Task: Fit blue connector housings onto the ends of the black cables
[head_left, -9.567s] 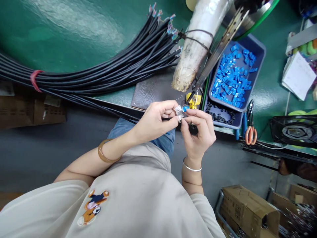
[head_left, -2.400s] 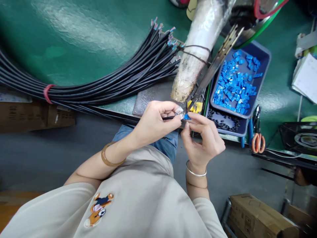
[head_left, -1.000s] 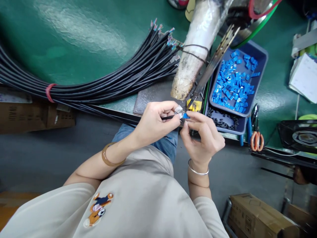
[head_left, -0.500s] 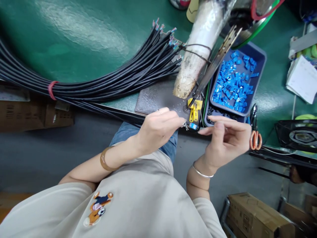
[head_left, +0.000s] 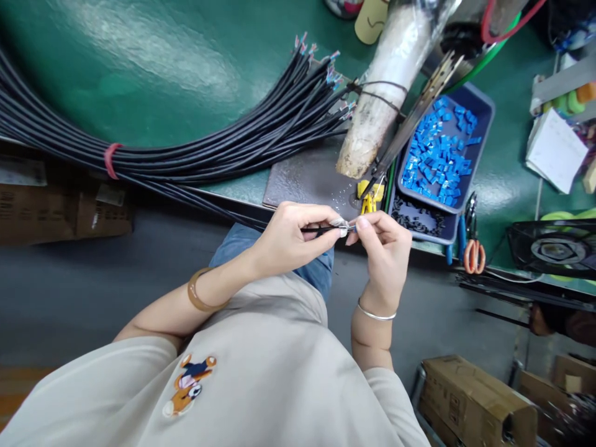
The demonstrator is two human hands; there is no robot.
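My left hand (head_left: pixel 298 234) pinches a black cable (head_left: pixel 325 230) near its stripped end, where pale strands show at the fingertips. Meeting it there, my right hand (head_left: pixel 384 245) has thumb and fingers closed on a small blue piece (head_left: pixel 352 228), mostly covered by the fingers. I cannot tell whether the piece is joined to the wires. Just beyond the hands, a yellow tool (head_left: pixel 369 198) lies on the dark pad (head_left: pixel 298 180), partly hidden by my right hand. A bundle of black cables (head_left: pixel 223 158) with bared coloured ends stretches along the bench, tied with a red band (head_left: pixel 110 160).
A bin (head_left: pixel 487 118) of blue connectors (head_left: pixel 437 158) overlaps another holding small black parts (head_left: pixel 414 217). Orange-handled scissors (head_left: pixel 474 256) hang by the bench edge. A white wrapped tube (head_left: pixel 377 93) and a metal strip (head_left: pixel 419 115) reach over the pad. Paper sheets (head_left: pixel 556 152) lie right.
My right hand has moved left from beside the bins to my left hand, its fingers closing at the cable end. The view has shifted slightly.
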